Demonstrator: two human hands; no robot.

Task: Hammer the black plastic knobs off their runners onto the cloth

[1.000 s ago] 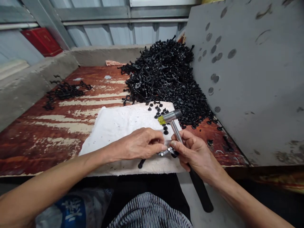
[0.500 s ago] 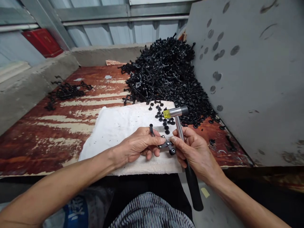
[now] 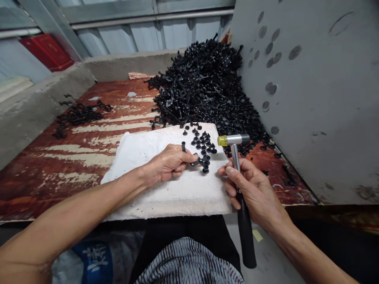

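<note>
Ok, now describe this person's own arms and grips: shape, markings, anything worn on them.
The left forearm and right forearm are bare, with no sleeve in view. The left grip and right grip are ungloved, slender-fingered human hands; no ring, watch or wristband shows. The body wears a black-and-pale-grey cloth top with wavy stripes.

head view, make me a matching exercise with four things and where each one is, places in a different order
Things
1 hammer
2 jointed black part
3 larger black heap
4 smaller black heap

Places
A on the left side of the tabletop
B held in the right hand
C beside the grey panel
D held in the left hand

Pairs: 1-B, 2-D, 3-C, 4-A
</note>
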